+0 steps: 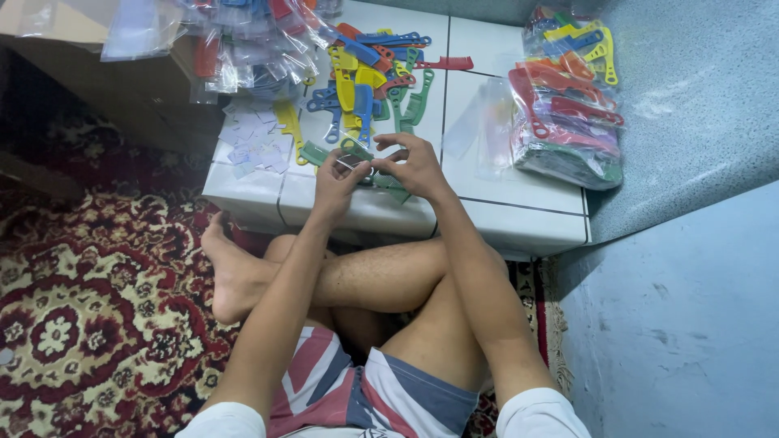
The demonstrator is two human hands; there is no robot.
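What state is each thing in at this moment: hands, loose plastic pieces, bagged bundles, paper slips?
Left hand: pinching a small clear bag.
Right hand: fingers curled on the same small clear bag.
Loose plastic pieces: unbagged, heaped on the white tiled ledge.
Bagged bundle: packed, stacked at right.
Pile of filled bags: heaped at top left.
Paper slips: scattered flat.

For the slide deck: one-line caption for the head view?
Both hands, left hand and right hand, pinch a green plastic piece over the white tiled platform.

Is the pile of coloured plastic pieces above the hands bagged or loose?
Loose: the coloured plastic pieces lie spread bare on the white tiled platform, while bagged stacks sit at the right.
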